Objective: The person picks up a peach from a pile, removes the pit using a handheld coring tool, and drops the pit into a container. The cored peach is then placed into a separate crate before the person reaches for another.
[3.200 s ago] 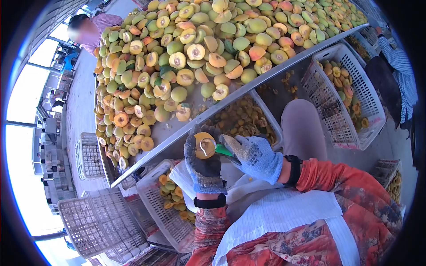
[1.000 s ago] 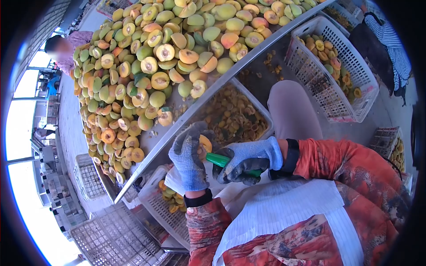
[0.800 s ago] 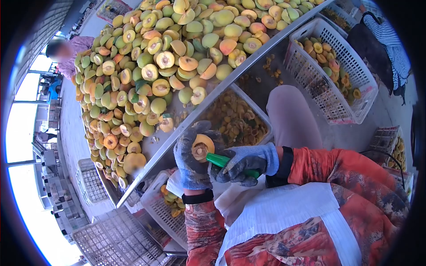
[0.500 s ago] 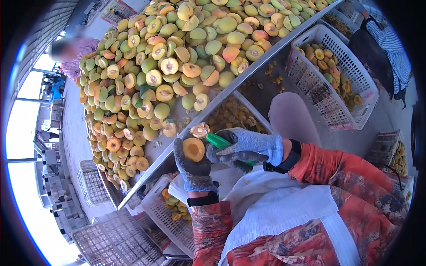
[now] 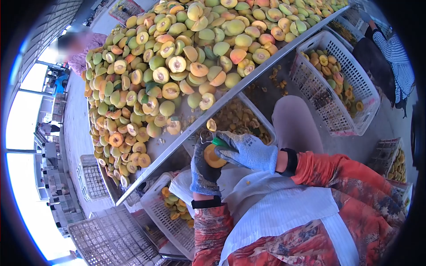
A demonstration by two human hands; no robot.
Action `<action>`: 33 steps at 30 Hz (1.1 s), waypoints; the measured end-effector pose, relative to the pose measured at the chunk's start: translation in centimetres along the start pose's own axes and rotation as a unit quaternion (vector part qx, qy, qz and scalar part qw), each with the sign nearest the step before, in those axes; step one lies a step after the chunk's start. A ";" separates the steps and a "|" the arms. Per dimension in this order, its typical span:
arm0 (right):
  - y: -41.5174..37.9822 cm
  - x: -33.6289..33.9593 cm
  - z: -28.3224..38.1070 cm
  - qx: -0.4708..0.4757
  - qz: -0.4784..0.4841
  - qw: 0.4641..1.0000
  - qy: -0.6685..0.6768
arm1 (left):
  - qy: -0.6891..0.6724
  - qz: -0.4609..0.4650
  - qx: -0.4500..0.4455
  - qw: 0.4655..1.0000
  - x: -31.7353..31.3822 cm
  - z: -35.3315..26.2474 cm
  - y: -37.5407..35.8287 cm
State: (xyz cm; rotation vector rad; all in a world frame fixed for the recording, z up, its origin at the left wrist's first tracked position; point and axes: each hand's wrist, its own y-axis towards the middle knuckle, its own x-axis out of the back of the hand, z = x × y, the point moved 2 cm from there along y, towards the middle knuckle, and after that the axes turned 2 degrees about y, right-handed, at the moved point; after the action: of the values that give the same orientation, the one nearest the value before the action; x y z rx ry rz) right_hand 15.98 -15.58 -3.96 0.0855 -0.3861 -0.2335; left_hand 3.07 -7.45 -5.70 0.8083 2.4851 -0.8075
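Leftmost, halved peaches heap on the sloping table. Near its edge, the gloved left hand is cupped around a peach half; just right, the gloved right hand is closed on a green-handled pitting tool touching that half. Farther right stands a white crate holding fruit.

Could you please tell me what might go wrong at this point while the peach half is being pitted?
The pitting tool in the right hand works right against the left hand holding the peach half, so a slip could jab that glove. A loose piece in the air above the pit crate might miss it. The heaped peaches reach the table rim and might roll off.
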 end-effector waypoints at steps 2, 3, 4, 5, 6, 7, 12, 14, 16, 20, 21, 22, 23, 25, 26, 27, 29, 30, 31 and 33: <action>-0.3 0.7 1.5 0.060 -0.106 0.992 -0.026 | 0.200 0.021 -0.163 0.966 -0.4 -0.7 -0.7; -0.2 0.9 0.8 0.063 -0.102 0.992 -0.025 | 0.333 -0.034 -0.210 0.919 0.3 -1.0 -1.1; 0.0 1.2 -0.4 0.026 -0.059 0.990 -0.123 | 0.333 -0.038 -0.210 0.919 0.5 -1.5 -1.2; 0.0 1.2 -1.2 -0.012 -0.017 0.976 -0.219 | 0.129 -0.046 -0.142 0.980 0.7 -1.9 -1.2; 0.0 1.1 -0.5 -0.007 -0.019 0.976 -0.219 | -0.081 -0.046 -0.071 0.993 0.6 -2.3 -0.7; -0.3 0.8 0.8 0.023 -0.018 0.977 -0.211 | -0.108 -0.105 -0.059 0.987 0.9 -2.1 -0.4; -1.4 -3.3 2.0 0.137 0.019 0.940 -0.312 | -0.200 -0.083 -0.050 0.975 0.0 -1.9 -0.5; -1.6 -3.0 3.2 0.098 0.081 0.953 -0.273 | -0.065 -0.196 -0.156 0.966 0.2 -3.1 -2.4; -1.8 -2.0 3.2 0.115 0.022 0.987 -0.112 | 0.080 -0.251 -0.242 0.934 2.9 -5.6 -5.2; -1.0 -0.1 0.0 0.006 0.008 0.998 -0.060 | 0.686 -0.261 -0.220 0.642 15.9 -9.2 -10.4; -0.7 0.1 -0.3 -0.021 0.028 0.998 -0.047 | 0.587 -0.310 -0.194 0.723 16.2 -10.2 -9.5; -0.4 0.3 -0.1 -0.024 0.028 0.998 -0.045 | 0.473 -0.354 -0.163 0.790 15.8 -10.9 -8.2; 0.0 0.5 0.1 -0.041 0.053 0.998 -0.011 | 0.517 -0.353 -0.134 0.768 14.9 -11.5 -6.2; 0.5 0.6 -0.3 -0.057 0.074 0.995 0.019 | 0.638 -0.338 -0.065 0.688 10.1 -12.8 -0.4; 0.3 0.5 -0.7 -0.039 0.068 0.997 0.017 | 0.711 -0.320 -0.022 0.626 7.4 -13.0 2.4; 0.2 0.6 -1.0 -0.022 0.061 0.998 0.014 | 0.728 -0.304 -0.010 0.614 8.0 -12.5 5.8; 0.0 1.1 -1.5 -0.027 0.067 0.997 -0.002 | 0.748 -0.277 -0.004 0.603 9.9 -10.7 10.7; 0.0 1.4 -1.7 -0.029 0.081 0.996 -0.014 | 0.697 -0.307 -0.006 0.648 9.6 -10.0 12.1; 0.0 1.9 -1.7 -0.034 0.074 0.997 -0.018 | 0.643 -0.336 -0.005 0.689 9.5 -9.2 13.0; -0.1 2.4 -1.6 -0.079 0.066 0.995 0.016 | 0.669 -0.295 -0.059 0.680 8.6 -8.0 13.1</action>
State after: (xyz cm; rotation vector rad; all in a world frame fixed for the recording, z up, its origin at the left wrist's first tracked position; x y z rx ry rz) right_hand 18.74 -16.19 -4.59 -0.0908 -0.3391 -0.1312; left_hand 3.34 9.71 -9.43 0.5770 4.2106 -0.0525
